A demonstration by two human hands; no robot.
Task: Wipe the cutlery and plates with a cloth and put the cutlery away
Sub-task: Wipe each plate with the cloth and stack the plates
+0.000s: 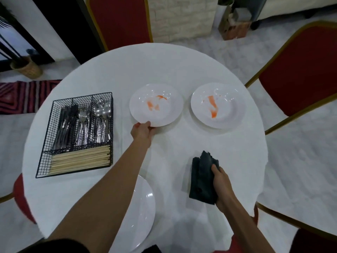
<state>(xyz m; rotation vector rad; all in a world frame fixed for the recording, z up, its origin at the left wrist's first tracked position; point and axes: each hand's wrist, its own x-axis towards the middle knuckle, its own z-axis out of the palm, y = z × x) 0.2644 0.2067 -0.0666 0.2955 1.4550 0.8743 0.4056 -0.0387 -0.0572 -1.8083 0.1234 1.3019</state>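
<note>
Two white plates with orange smears lie on the round white table (116,70). My left hand (143,131) grips the near rim of the left smeared plate (164,114). The right smeared plate (228,114) lies untouched beside it. My right hand (221,181) holds a dark folded cloth (201,179) just above the table's near right part. A clean white plate (144,209) sits at the near edge, partly under my left forearm. A black wire caddy (56,106) at the left holds knives, forks, spoons (103,108) and wooden chopsticks (82,158).
Red chairs with gold frames stand around the table: one at the back (120,21), one at the right (299,77), parts of others at the near left and near right. A woven basket (27,67) and a striped rug (23,94) lie on the floor at left.
</note>
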